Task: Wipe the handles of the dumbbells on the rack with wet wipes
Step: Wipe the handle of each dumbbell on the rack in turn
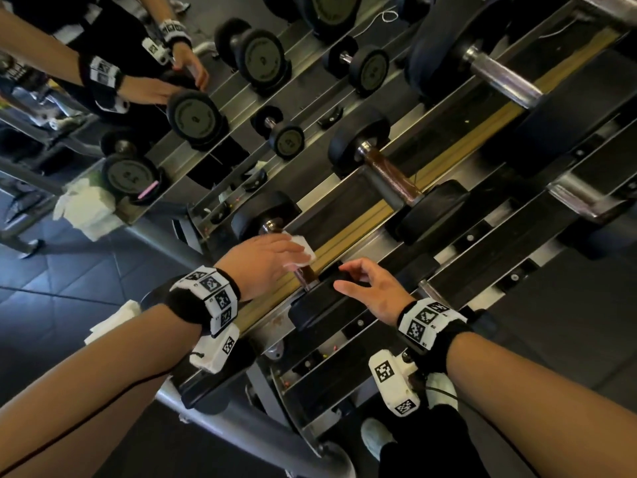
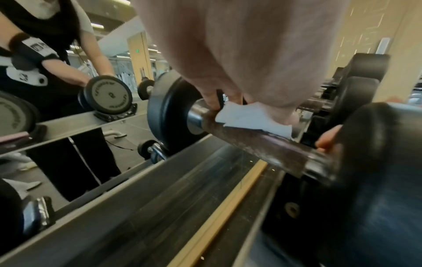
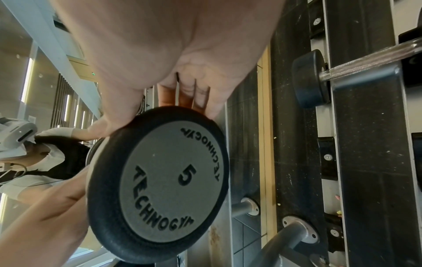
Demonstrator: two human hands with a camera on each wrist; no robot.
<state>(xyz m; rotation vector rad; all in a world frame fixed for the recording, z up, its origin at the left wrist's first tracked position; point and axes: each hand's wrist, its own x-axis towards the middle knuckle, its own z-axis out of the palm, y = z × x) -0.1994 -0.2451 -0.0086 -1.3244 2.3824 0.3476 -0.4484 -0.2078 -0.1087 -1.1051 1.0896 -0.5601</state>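
- The left hand (image 1: 262, 262) curls its fingers (image 2: 211, 100) over a folded white wet wipe (image 1: 303, 250), clamping it down on the brown handle (image 2: 269, 146) of a dumbbell on the rack's near shelf.
- The wipe sits toward the handle's far end, close to the chrome collar (image 2: 194, 117) and far head (image 1: 265, 213) at 11 o'clock of the hand.
- The right hand (image 1: 374, 291) has its fingers loosely bent and spread, resting on the rim of the same dumbbell's near head (image 3: 157, 184), at 4 o'clock of the wipe; the thumb lies on one side of the rim, the fingers (image 3: 182, 97) over the top.
- That head's grey end plate reads "TECHNOGYM" and 5.
- The rack (image 1: 348, 236) runs from 7 to 1 o'clock in the head view, with a yellow strip along its shelf.
- A larger brown-handled dumbbell (image 1: 393, 177) sits next along it at 1 o'clock, and a chrome-handled dumbbell (image 1: 499, 74) beyond that.
- A mirror (image 1: 103, 108) at 10 o'clock reflects the person's arms and the weights.
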